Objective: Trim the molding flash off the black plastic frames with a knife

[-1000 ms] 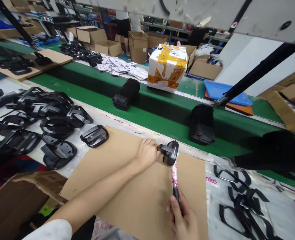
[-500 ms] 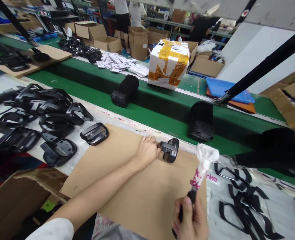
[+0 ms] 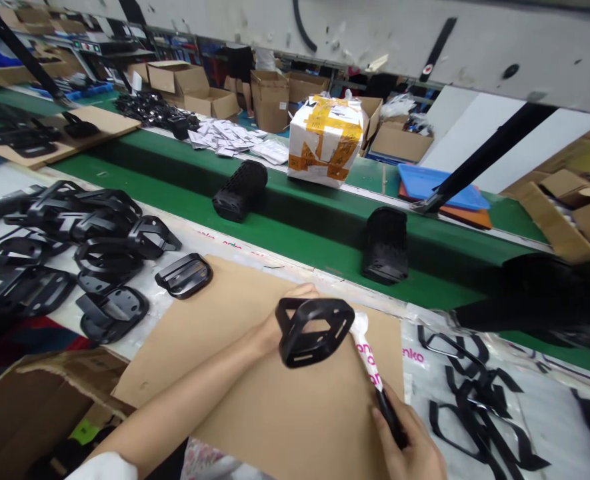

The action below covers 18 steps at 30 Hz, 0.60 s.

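Observation:
My left hand (image 3: 302, 291) is closed on a black plastic bracket (image 3: 319, 305), a looped frame on a slotted base, tilted above the brown cardboard sheet (image 3: 255, 407). Most of its fingers are hidden behind the part. Gripped by its black handle in my right hand (image 3: 415, 440) is a hammer (image 3: 371, 363) with a white wrapping and pink lettering on its shaft. The hammer's top end is right beside the bracket; whether they touch I cannot tell. Another black bracket (image 3: 185, 275) lies at the sheet's upper left corner.
Several black brackets (image 3: 109, 313) are heaped at left. Thin black frames (image 3: 475, 400) lie at right. Beyond is a green conveyor belt (image 3: 295, 233) carrying black hollow parts (image 3: 387, 247). A taped white box (image 3: 325, 140) stands behind. A black post (image 3: 495, 157) slants at right.
The bracket has been raised and turned toward me in my left hand. The hammer's head has moved left to the bracket, and my right hand has shifted right. The camera view has tilted slightly.

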Motion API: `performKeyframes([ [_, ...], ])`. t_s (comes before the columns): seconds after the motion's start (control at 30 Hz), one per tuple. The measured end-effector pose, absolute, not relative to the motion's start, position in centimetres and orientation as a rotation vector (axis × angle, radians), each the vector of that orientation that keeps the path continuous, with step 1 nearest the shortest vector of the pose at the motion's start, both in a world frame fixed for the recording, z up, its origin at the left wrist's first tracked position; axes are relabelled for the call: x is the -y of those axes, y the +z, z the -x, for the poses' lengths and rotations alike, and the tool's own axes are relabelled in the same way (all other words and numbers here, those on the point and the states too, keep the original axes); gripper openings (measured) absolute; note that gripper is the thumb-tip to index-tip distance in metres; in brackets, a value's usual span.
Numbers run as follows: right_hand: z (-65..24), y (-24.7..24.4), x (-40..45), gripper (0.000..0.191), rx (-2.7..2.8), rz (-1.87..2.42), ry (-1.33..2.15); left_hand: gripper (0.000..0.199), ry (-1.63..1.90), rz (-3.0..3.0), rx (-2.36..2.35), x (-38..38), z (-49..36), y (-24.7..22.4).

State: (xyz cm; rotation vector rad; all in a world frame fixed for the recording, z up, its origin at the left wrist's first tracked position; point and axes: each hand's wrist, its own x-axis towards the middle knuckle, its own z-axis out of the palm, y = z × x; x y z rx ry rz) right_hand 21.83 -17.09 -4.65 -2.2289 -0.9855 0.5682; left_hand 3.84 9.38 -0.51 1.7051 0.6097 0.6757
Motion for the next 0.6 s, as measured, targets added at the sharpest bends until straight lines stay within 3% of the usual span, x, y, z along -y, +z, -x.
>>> performKeyframes([
  [0.13,-22.6,-4.5,17.1,0.043,1.168,2.159,0.431,0.043,0.828,-1.875,-0.475,-7.8,-3.5,2.6],
  [0.3,-20.8,0.2,14.3,0.033,1.101,1.909,0.497,0.046,0.998,-1.925,-0.43,-7.1,-3.6,3.9],
  [0.43,-18.1,3.9,11.0,0.037,1.179,1.638,0.557,0.044,1.118,-2.051,-0.351,-6.9,-3.5,3.6],
  [0.6,-15.6,5.1,7.3,0.035,1.312,1.495,0.457,0.044,1.114,-1.973,-0.365,-6.3,-3.1,3.6],
])
